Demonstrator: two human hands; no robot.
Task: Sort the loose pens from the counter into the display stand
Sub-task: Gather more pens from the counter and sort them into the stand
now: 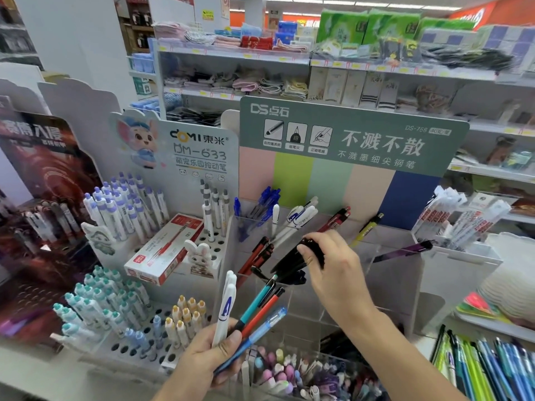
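A fan of loose pens is being gripped in the left hand, low at the front of the view: a white pen with a blue letter, a teal one, an orange-red one and a clear blue one, their tips spreading up and to the right. Fingers and thumb are being kept curled round the lower barrels. Above them, a bunch of black pens is being clamped in the right hand over the middle compartments of the clear acrylic display stand, which is backed by a green header card above pastel stripes. Blue, white, dark red and yellow-green pens are being held upright or tilted in the stand's rear compartments. To the left, a white perforated rack is being filled by capped pens, with a red-and-white pen box lying tilted across it. Shelves of folded cloths are being shown behind.
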